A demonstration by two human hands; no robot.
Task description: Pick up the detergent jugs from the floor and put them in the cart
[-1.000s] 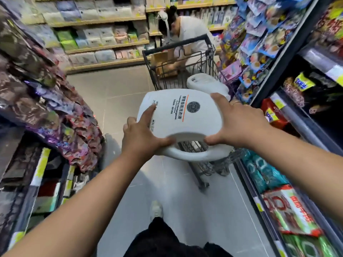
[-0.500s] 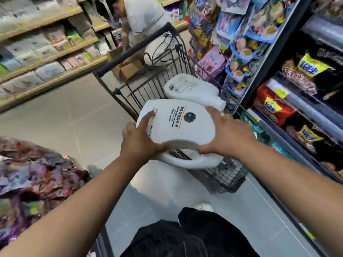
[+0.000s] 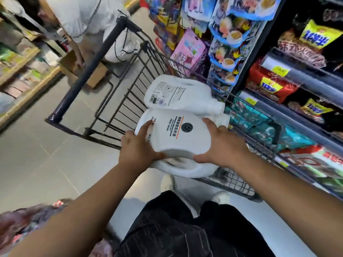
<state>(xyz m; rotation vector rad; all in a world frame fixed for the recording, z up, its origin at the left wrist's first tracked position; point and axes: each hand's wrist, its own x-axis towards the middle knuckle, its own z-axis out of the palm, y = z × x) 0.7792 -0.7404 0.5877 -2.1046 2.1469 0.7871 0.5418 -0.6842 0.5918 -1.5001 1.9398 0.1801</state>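
Note:
I hold a white detergent jug [image 3: 178, 134] flat, label up, over the near end of the black wire cart [image 3: 83, 86]. My left hand [image 3: 138, 149] grips its left side, thumb hooked under the handle end. My right hand [image 3: 220, 145] grips its right side near the neck. A second white jug [image 3: 178, 93] lies on its side inside the cart, just beyond the held one and touching it.
Snack shelves [image 3: 289, 76] run close along the cart's right side. A person in a pale shirt [image 3: 83, 13] bends over a cardboard box [image 3: 87, 71] beyond the cart. Grey floor [image 3: 37, 154] lies to the left. My shoes and dark trousers are below.
The jug has come down and forward over the cart, now against the jug inside. My view has tilted down and closer to the cart. Both hands keep the same hold.

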